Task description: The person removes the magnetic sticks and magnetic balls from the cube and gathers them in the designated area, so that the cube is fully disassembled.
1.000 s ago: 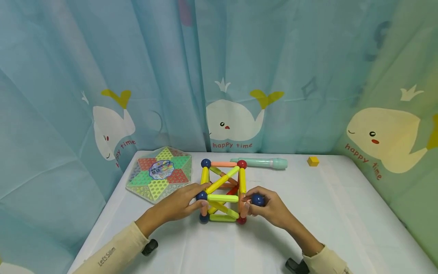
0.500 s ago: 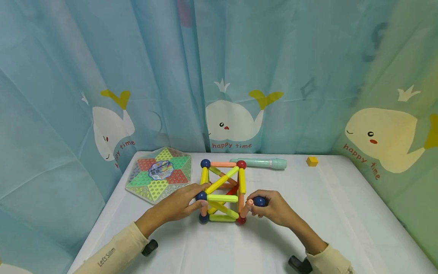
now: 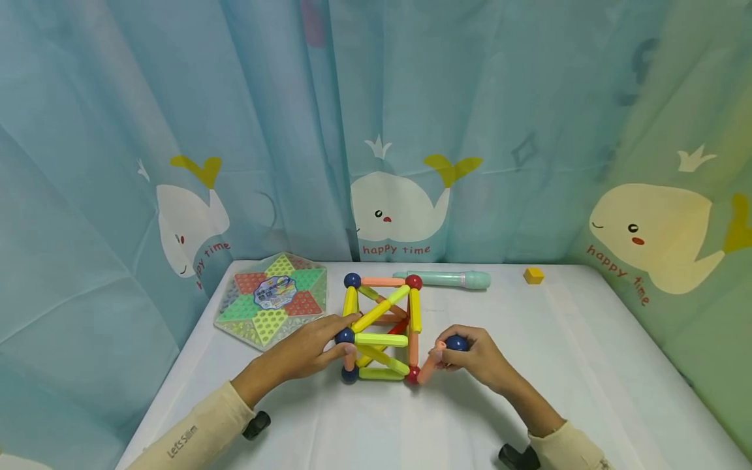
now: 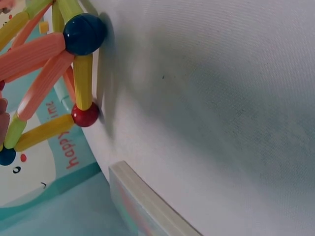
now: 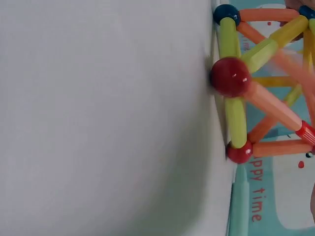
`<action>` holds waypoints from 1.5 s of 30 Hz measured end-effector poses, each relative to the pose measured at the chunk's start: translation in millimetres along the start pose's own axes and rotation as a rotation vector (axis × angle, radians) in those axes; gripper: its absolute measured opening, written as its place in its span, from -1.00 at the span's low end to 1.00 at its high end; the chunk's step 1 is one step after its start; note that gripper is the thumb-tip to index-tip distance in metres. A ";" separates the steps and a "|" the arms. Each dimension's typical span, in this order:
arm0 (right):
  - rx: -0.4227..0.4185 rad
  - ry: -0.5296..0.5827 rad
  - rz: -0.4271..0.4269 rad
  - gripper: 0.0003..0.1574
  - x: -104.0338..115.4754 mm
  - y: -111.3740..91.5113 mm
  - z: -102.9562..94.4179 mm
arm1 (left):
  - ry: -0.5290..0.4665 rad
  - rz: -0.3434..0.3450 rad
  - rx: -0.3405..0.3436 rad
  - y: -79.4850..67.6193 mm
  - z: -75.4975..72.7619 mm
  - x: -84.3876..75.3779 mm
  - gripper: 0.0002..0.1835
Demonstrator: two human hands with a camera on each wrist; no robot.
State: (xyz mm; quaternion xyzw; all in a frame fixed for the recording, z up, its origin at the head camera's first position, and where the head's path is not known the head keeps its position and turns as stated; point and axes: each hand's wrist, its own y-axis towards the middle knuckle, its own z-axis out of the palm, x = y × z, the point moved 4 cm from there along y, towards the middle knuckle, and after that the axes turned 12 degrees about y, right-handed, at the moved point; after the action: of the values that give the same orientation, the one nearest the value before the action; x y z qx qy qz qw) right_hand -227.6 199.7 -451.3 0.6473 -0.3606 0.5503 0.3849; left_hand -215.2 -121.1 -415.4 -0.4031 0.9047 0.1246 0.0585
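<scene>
A box-like frame of magnetic sticks and balls (image 3: 382,340) stands on the table. My left hand (image 3: 308,347) holds its near left upright, fingers and thumb about the upper blue ball (image 3: 344,335). Right of the frame, my right hand (image 3: 478,359) holds another blue ball (image 3: 457,343) and pinches an orange stick (image 3: 431,365). That stick slants, its lower end close to the bottom red ball (image 3: 414,375); whether they touch is unclear. In the right wrist view this red corner ball (image 4: 84,115) is not the same as the near red ball (image 5: 230,77), which bears several sticks.
A star-patterned Chinese checkers board (image 3: 273,299) lies back left. Behind the frame is a mint-green microphone-shaped tube (image 3: 452,280). A yellow cube (image 3: 533,275) sits at the back right. Whale-print curtains (image 3: 405,209) hang around the white table (image 3: 329,424).
My right hand has moved right, away from the frame, with the blue ball. The orange stick has tilted outward from near upright at the frame's right corner. My left hand stays put.
</scene>
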 end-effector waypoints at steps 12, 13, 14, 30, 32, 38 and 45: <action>-0.072 -0.063 0.116 -0.72 8.1 -12.0 -35.6 | 0.000 -0.002 0.006 -0.5 -0.7 -1.2 -0.37; -0.070 -0.079 0.135 -0.70 6.9 -13.3 -40.6 | -0.002 -0.003 0.007 -0.5 -0.9 -1.6 -0.37; -0.065 -0.100 0.154 -0.69 5.4 -14.3 -46.2 | -0.005 -0.006 0.008 -0.5 -1.1 -2.0 -0.37; -0.145 -0.273 0.331 -0.62 -34.1 -11.8 -87.0 | -0.012 -0.022 0.010 -1.8 -2.0 -3.6 -0.36; -0.145 -0.291 0.340 -0.60 -38.8 -10.9 -81.6 | -0.009 -0.018 0.011 -1.2 -2.2 -4.2 -0.36; -0.133 -0.360 0.322 -0.62 -42.0 -11.8 -77.3 | -0.013 -0.014 0.021 0.5 -2.8 -5.7 -0.36; 0.037 -0.408 0.220 -0.56 -36.4 -14.5 -71.7 | -0.017 -0.041 0.041 -0.7 -3.6 -4.5 -0.36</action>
State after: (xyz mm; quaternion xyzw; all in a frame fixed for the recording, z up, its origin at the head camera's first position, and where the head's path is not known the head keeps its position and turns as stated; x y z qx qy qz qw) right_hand -250.7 271.8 -481.7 0.7088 -0.4893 0.4532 0.2298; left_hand -211.6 -119.3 -411.1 -0.4191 0.8982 0.1081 0.0769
